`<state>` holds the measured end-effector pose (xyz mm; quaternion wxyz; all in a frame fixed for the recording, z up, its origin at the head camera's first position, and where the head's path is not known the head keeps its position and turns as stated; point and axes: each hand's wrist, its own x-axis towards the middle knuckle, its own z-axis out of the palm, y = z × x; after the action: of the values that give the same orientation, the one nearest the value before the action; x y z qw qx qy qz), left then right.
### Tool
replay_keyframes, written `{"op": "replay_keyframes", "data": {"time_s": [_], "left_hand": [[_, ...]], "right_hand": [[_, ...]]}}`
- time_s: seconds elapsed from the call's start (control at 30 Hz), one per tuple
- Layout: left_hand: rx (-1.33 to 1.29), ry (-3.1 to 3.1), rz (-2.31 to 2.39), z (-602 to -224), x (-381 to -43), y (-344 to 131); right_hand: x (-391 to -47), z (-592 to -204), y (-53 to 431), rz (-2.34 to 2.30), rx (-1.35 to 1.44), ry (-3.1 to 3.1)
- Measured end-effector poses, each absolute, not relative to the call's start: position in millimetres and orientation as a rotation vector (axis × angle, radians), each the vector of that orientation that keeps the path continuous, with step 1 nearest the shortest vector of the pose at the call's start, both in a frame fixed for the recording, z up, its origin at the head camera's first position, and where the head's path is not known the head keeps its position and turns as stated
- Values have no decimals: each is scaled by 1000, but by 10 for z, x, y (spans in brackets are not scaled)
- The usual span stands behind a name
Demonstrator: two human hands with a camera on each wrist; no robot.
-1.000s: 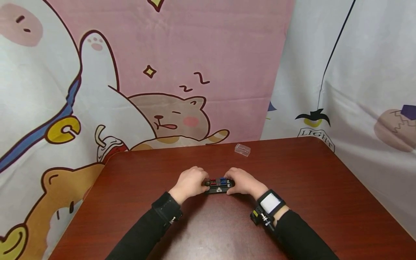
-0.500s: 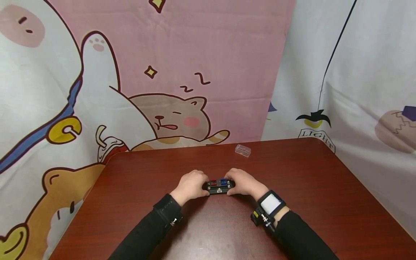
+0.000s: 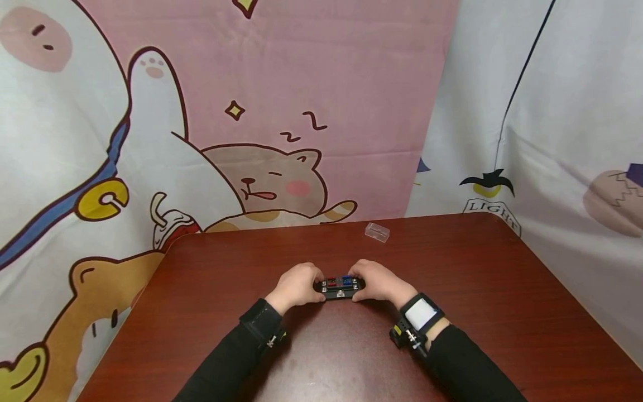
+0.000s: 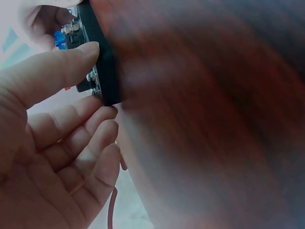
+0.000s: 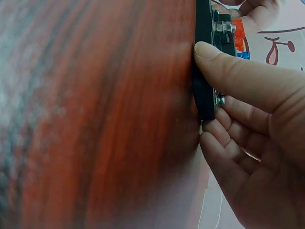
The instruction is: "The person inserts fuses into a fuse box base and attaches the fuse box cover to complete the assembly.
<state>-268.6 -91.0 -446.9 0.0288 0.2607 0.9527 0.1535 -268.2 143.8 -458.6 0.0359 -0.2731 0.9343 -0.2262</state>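
A small black fuse block [image 3: 340, 288] with red and blue blade fuses and metal screw terminals lies on the brown table, long side facing me. My left hand [image 3: 300, 283] holds its left end, thumb on the near side. At the right end, my right hand [image 3: 378, 280] grips it the same way. In the left wrist view the left thumb [image 4: 81, 62] presses the black base, the fingers curled around the end. The right wrist view has the right thumb [image 5: 224, 62] against the base's side. Fingers hide both ends of the block.
A clear plastic cover [image 3: 377, 232] lies near the table's back edge, beyond the right hand. The brown tabletop [image 3: 321, 346] stretches around the hands. Printed cloth [image 3: 351, 100] hangs behind the table and along its right side.
My left thumb has shifted toward the near left corner of the fuse block. The right hand keeps its hold, and the block stays in nearly the same place.
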Motion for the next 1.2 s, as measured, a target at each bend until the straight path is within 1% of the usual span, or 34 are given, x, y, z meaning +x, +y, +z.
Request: {"op": "replay_keyframes", "data": {"time_s": [0.43,0.8,1.03,1.2], "left_hand": [[790,2943,457,-4453,-2686,-913],[797,2935,414,-4412,-2696,-903],[795,2928,414,-4415,-2693,-905],[800,2930,408,-4426,-2700,-903]], "right_hand": [[-2726,-4575,1524,-771,-903,2772],[-2811,-4556,1650,-1005,-795,2630],[-2916,-4590,1747,-1044,-740,2736],[-2997,-4565,1796,-1031,-611,2886]]}}
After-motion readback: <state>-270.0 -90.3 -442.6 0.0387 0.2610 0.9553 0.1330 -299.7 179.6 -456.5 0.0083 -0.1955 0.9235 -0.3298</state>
